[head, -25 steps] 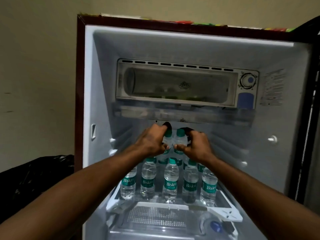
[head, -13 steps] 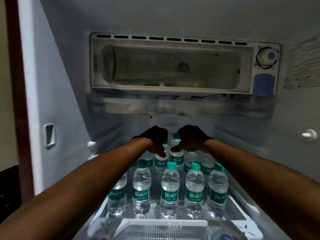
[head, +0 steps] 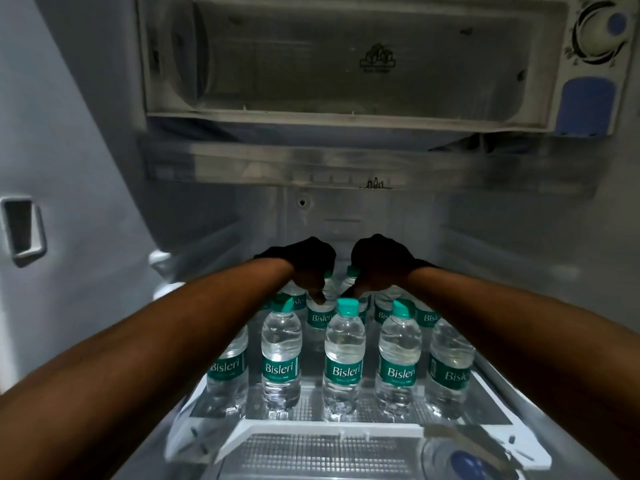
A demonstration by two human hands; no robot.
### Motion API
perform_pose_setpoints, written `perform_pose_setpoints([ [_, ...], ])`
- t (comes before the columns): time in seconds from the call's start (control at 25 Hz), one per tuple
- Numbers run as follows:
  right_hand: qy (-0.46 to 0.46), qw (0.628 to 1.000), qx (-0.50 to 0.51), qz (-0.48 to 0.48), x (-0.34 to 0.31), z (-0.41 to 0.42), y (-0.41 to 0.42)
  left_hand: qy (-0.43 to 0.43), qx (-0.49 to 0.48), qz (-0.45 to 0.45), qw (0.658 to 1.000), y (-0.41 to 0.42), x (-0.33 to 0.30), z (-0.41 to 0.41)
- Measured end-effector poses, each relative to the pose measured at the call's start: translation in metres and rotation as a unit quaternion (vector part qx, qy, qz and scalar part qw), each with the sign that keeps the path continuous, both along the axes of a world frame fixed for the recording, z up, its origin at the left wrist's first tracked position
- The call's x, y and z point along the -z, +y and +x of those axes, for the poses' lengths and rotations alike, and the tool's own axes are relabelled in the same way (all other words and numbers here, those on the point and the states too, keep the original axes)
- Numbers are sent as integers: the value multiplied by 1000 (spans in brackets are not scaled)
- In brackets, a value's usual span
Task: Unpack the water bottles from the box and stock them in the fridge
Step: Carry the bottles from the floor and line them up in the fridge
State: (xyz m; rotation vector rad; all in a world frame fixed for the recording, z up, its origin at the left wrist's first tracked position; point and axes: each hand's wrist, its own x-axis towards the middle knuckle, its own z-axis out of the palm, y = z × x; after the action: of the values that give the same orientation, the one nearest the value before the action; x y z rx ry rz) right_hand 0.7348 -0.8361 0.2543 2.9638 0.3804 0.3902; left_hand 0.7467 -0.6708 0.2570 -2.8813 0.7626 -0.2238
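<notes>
Left hand (head: 304,268) and right hand (head: 379,265), side by side deep in the fridge (head: 79,140), each grip a water bottle by the neck: left-hand bottle (head: 320,311), right-hand bottle (head: 349,277). Top grip probably suits lowering into the back rows. Front row (head: 344,355) stands upright on the shelf (head: 298,429), so both forearms must reach over its caps. Freezer box (head: 346,60) overhangs above.

Both hands have lowered their bottles (head: 322,306) rearward.

"Bisleri" reads in white on the green label of each clear plastic water bottle with a teal cap (head: 344,351). Smaller print under the brand is too small to read.
</notes>
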Motion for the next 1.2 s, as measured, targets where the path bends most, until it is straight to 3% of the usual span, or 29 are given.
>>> perform_pose_setpoints([
  [0.28,-23,1000,6,-15,-6,-11,-2,5,-28,-30,999,3,5,-10],
  [0.76,-135,980,-76,124,-19,-124,54,-110,-80,-165,977,36,-17,-140],
  [0.88,-174,963,-133,154,-11,-158,73,-162,-68,-215,961,63,0,-183],
  [1.04,-162,956,-189,158,20,-206,87,-231,-29,-296,926,90,46,-241],
  [1.2,-154,934,-248,208,65,-264,103,-245,-33,-337,908,106,88,-315],
])
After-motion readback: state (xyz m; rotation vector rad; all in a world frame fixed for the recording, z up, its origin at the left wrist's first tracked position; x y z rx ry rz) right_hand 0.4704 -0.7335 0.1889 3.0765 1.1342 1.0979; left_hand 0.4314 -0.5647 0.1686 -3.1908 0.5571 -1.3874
